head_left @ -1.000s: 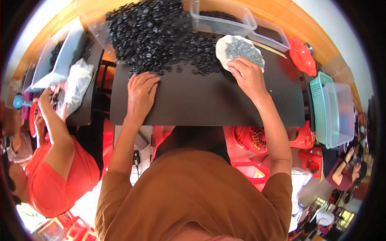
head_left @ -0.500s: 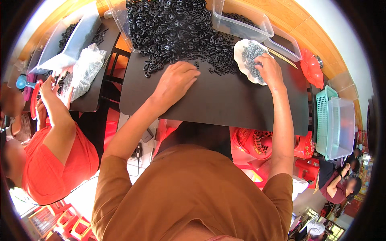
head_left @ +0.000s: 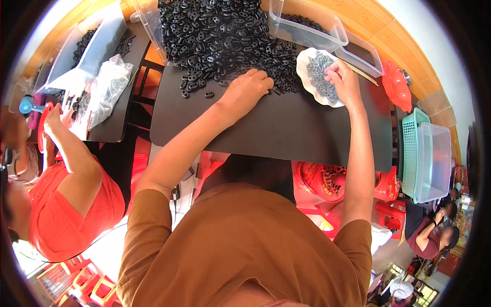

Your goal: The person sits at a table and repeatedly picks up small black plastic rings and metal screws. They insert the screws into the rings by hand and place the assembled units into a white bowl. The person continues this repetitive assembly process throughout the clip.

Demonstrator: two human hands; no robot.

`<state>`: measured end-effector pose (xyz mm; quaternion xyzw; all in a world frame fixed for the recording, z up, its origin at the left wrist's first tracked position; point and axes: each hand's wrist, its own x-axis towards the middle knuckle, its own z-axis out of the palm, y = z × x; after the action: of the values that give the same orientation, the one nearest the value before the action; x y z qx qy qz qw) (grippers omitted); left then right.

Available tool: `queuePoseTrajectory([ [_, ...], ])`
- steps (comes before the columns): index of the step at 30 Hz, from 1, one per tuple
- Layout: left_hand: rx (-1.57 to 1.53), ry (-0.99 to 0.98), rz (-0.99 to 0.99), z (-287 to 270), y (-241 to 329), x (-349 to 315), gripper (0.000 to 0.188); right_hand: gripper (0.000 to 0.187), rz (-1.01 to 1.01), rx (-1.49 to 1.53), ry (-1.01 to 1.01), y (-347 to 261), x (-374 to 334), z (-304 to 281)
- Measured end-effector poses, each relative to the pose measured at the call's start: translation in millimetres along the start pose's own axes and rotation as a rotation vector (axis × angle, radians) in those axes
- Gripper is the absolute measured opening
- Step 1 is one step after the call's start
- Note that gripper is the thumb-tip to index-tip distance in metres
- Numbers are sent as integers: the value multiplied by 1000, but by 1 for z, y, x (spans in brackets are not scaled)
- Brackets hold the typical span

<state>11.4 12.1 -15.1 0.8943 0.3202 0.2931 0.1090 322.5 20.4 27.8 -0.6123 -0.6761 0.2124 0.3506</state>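
Note:
A large heap of small black oval pieces with holes point(head_left: 215, 36) spreads over the far part of the dark table. My left hand point(head_left: 246, 91) is at the heap's near edge, fingers curled down among the loose pieces; what they hold, if anything, is hidden. A white scalloped dish point(head_left: 305, 82) of small silvery metal pieces point(head_left: 318, 66) stands to the right of the heap. Above that dish is my right hand point(head_left: 342, 84), thumb and fingertips drawn together. Whatever lies between those fingertips is too small to make out.
Clear plastic bins point(head_left: 312, 33) stand behind the dish, beside thin sticks point(head_left: 362, 74) and a red scalloped bowl point(head_left: 396, 87). A green basket point(head_left: 410, 153) is further right. At left, a person in red point(head_left: 76, 204) works at another table holding a plastic bag point(head_left: 110, 92).
My left hand has moved right along the heap's near edge, uncovering a loose black piece on the table. My right hand stays at the dish, its fingertips now lifted and closer together.

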Motion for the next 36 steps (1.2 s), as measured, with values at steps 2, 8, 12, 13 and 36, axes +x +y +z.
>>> queuePoseTrajectory([
  [2,15,-10,-4,2,-1,0,18,3,11,127,-29,-15,2,13],
  [8,-82,41,-22,-1,-11,-2,21,14,-67,380,-35,-50,5,61],
  [12,-273,159,-107,-14,-12,0,23,16,-157,277,-44,-56,-1,85],
  [13,-385,188,-170,-17,-12,2,22,17,-144,326,-62,-58,-3,91],
  [36,-1316,199,-610,-19,-29,4,11,17,-431,-337,-164,-85,-27,106],
])
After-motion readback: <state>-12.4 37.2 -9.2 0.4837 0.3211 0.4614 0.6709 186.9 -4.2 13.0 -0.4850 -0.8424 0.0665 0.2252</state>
